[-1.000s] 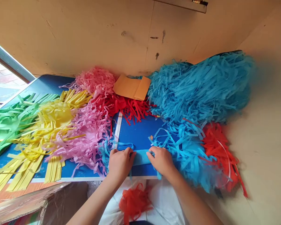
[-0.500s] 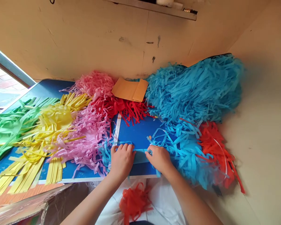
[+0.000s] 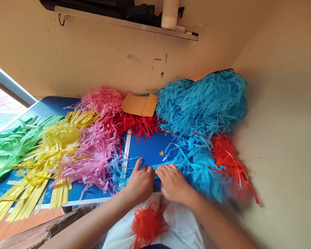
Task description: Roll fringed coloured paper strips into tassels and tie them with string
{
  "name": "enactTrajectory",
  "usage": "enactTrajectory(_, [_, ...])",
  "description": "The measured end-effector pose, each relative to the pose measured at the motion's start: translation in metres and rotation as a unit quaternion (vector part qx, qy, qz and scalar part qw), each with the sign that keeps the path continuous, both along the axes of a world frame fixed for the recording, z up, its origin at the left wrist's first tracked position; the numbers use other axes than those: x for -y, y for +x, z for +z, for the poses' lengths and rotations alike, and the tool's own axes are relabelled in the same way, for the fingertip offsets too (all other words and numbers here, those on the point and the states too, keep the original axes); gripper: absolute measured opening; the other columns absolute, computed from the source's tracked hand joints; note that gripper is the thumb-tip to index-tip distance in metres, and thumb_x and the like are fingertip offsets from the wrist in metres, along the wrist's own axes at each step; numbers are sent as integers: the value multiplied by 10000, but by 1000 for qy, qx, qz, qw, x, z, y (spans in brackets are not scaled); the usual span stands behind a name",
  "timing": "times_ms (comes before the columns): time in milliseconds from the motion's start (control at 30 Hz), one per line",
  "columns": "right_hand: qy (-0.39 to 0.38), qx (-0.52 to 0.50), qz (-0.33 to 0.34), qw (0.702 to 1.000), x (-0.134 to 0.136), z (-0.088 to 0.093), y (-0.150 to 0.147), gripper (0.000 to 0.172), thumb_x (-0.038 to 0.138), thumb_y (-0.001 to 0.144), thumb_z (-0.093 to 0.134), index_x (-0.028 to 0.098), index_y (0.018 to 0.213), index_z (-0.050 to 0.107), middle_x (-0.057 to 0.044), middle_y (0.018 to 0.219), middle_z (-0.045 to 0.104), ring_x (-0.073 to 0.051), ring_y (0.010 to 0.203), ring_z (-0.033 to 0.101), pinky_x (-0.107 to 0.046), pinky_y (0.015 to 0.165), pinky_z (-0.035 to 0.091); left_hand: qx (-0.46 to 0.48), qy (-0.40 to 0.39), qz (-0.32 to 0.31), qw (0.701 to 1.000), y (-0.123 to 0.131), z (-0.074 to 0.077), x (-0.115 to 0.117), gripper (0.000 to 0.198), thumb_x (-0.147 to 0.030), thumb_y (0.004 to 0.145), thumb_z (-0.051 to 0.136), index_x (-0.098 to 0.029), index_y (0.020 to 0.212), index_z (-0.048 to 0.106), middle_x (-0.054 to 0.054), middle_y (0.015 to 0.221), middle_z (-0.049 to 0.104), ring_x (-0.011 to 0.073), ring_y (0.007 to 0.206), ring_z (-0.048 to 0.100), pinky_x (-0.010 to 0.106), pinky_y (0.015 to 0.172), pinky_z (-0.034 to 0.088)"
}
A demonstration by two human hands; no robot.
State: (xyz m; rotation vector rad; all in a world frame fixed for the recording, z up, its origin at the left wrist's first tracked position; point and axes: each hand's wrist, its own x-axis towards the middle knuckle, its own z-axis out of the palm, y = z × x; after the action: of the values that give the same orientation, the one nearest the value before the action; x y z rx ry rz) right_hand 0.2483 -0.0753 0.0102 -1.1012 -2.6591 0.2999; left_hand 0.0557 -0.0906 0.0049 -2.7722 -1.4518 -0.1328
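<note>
My left hand (image 3: 141, 181) and my right hand (image 3: 172, 181) are side by side at the front edge of the blue table (image 3: 147, 147), knuckles nearly touching. Both are closed, gripping a piece of light blue tissue paper, mostly hidden by the fingers. Its fringed strips (image 3: 116, 173) spread out left of my left hand. Loose light blue fringe (image 3: 200, 169) lies against the right side of my right hand. On my lap, below the hands, rests a bundle of red-orange tissue strips (image 3: 149, 223).
Pink fringe (image 3: 95, 155), yellow fringe (image 3: 57, 145) and green fringe (image 3: 18, 138) lie to the left. A brown envelope (image 3: 140, 104) sits on red fringe at the back. A large blue heap (image 3: 202, 100) and red tissue (image 3: 226, 155) are right. A shelf (image 3: 126, 24) hangs above.
My hands have come together from a gap with flat blue paper stretched between them; the paper is now mostly covered by my fingers. The view has tilted up, showing more of the shelf.
</note>
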Motion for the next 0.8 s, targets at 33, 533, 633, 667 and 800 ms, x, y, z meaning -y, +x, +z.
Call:
enactTrajectory(33, [-14, 9, 12, 1000, 1, -8, -5, 347, 93, 736, 560, 166, 1073, 595, -98, 1054, 649, -256, 984, 565, -377, 882, 387, -3, 12, 2, 1000, 0, -3, 0, 159, -120, 826, 545, -159, 885, 688, 62, 804, 655, 229, 769, 608, 588, 1089, 225])
enactTrajectory(533, [-89, -71, -64, 991, -42, -35, 14, 55, 177, 860, 706, 217, 831, 729, -5, 929, 693, -172, 916, 615, -313, 792, 386, 182, -10, 96, 978, -41, -18, -3, 152, -278, 910, 578, -240, 917, 724, 36, 981, 742, 251, 1041, 643, 612, 1146, 144])
enactTrajectory(633, [-100, -55, -97, 989, -44, -32, 10, 80, 255, 878, 713, 211, 815, 735, -13, 956, 701, -176, 955, 617, -309, 804, 393, 186, -27, 125, 974, -41, -16, -7, 198, -326, 928, 573, -235, 858, 735, 41, 954, 737, 264, 1047, 632, 600, 1102, 231])
enactTrajectory(667, [-103, -48, -106, 988, -45, -30, 8, 100, 276, 884, 709, 210, 814, 736, -16, 965, 704, -175, 962, 618, -307, 806, 394, 188, -30, 134, 973, -41, -15, -8, 224, -338, 932, 566, -234, 829, 735, 41, 938, 734, 264, 1042, 630, 594, 1094, 243])
enactTrajectory(800, [-123, -14, -148, 981, -48, -24, 0, 148, 317, 886, 705, 209, 788, 731, -12, 944, 711, -171, 933, 625, -296, 793, 390, 189, -36, 165, 967, -36, -14, -11, 277, -316, 937, 552, -235, 735, 724, 27, 884, 728, 250, 1007, 630, 585, 1084, 241])
